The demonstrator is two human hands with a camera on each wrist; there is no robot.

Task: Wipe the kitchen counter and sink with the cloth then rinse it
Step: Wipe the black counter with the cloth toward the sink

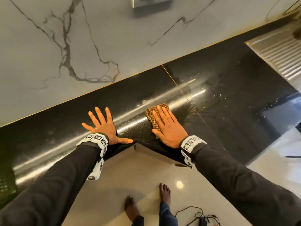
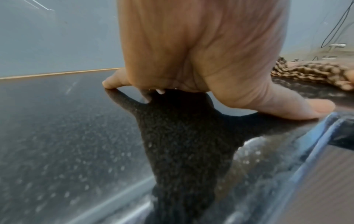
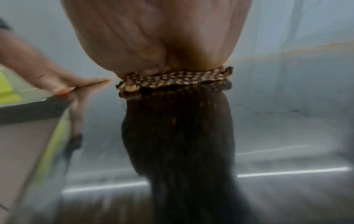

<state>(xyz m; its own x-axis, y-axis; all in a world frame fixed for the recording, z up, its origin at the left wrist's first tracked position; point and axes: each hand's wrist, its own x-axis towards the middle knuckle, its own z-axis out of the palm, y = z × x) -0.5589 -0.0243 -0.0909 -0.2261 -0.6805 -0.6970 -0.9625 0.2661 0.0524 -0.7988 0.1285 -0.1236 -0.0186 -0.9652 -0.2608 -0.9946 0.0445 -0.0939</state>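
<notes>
A brown checked cloth [image 1: 156,112] lies flat on the black speckled counter [image 1: 228,88]. My right hand [image 1: 167,126] presses down on it with straight fingers; in the right wrist view the cloth [image 3: 176,81] bunches under the palm. My left hand [image 1: 104,126] lies flat and spread on the counter to the left of the cloth, thumb near the inner corner edge. The left wrist view shows that left hand [image 2: 201,60] resting on the stone, the cloth [image 2: 310,72] off to its right. A steel sink drainboard [image 1: 280,54] sits at the far right.
Crumbs and wet specks [image 1: 205,98] are scattered on the counter right of the cloth. A marble wall [image 1: 81,38] backs the counter. The counter has an inner corner [image 1: 135,144] near my wrists. A black cable [image 1: 198,216] lies on the floor by bare feet.
</notes>
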